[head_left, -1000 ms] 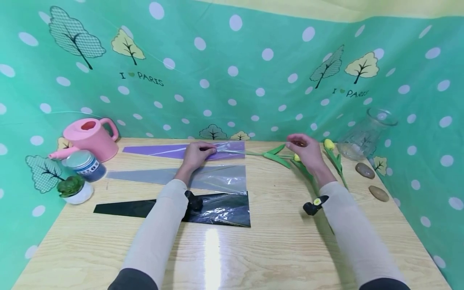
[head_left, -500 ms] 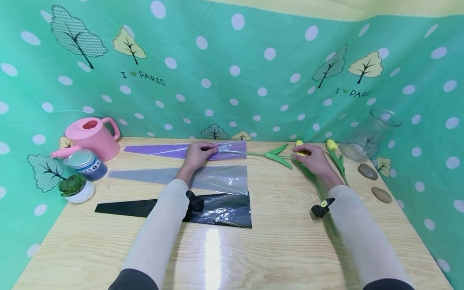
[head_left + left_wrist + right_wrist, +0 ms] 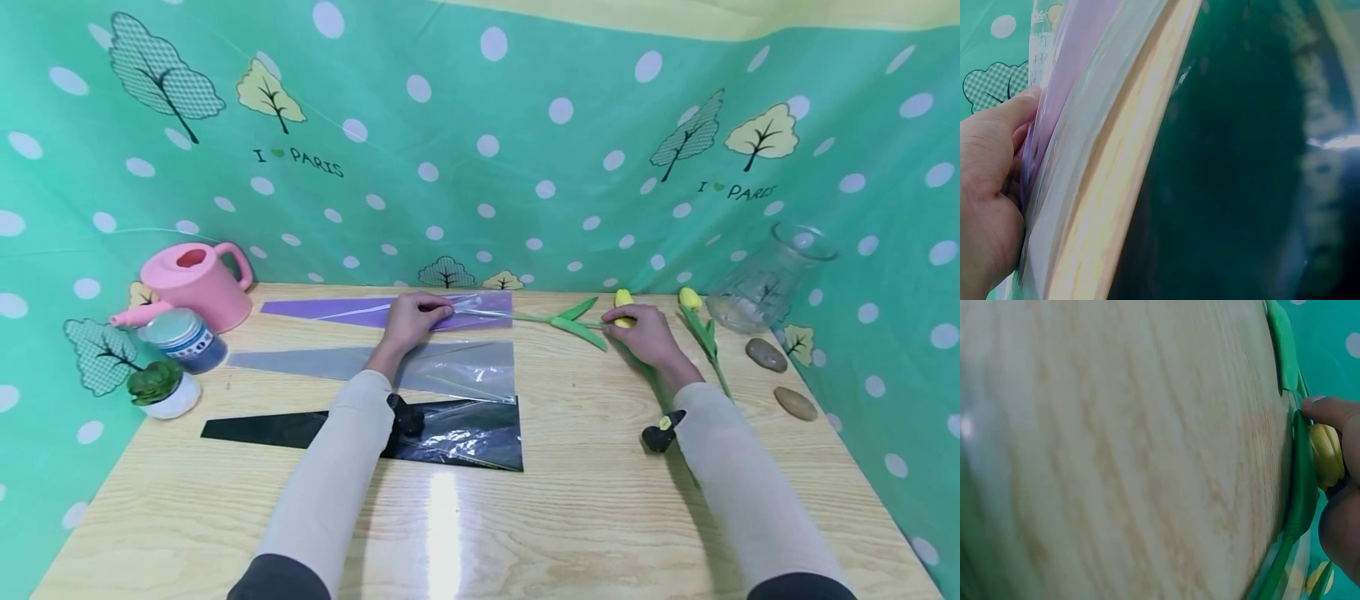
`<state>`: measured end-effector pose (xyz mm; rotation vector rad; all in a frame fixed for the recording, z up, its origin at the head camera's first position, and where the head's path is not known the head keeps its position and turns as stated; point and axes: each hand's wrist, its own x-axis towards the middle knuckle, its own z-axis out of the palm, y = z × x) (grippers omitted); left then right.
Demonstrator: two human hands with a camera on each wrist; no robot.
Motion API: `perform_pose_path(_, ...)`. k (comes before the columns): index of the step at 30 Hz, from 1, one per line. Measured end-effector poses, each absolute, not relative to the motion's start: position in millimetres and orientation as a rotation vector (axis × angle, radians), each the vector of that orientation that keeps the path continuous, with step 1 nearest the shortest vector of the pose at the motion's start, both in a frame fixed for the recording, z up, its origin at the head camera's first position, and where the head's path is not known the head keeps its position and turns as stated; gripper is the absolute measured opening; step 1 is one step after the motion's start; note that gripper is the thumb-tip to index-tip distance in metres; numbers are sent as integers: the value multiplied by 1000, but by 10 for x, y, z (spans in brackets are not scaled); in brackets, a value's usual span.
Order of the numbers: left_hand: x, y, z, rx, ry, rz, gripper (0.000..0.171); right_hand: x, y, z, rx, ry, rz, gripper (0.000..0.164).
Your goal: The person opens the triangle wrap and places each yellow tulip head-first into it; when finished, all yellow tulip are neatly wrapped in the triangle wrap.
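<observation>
My left hand (image 3: 411, 322) pinches the tapered purple plastic sleeve (image 3: 333, 310), and my right hand (image 3: 645, 335) the yellow tulip (image 3: 561, 321) whose green stem overlaps that sleeve, apparently to hold both aligned.

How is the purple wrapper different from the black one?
Color: the purple wrapper is purple; the black wrapper is black.
Place: the purple wrapper lies by the green curtain; the black wrapper lies nearer the person.
Touch: the left hand touches the purple wrapper; the left sleeve crosses above the black wrapper.
Both are long, with one narrow end.
</observation>
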<state>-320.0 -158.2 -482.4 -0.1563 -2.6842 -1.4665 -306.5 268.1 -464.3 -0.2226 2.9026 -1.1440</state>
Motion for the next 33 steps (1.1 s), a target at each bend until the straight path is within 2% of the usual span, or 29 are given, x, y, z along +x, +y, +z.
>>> perform_pose_path(17,-3180,-1559,-4759,-147,-2684,-1476,18,-3150,2524,-4522,-475,3027,-1086,14)
perform_pose_path(33,-3206,-1478,-4691,-246,-2732,-1344,16,-3270,1952,-4490,-563,2937,-1177,14)
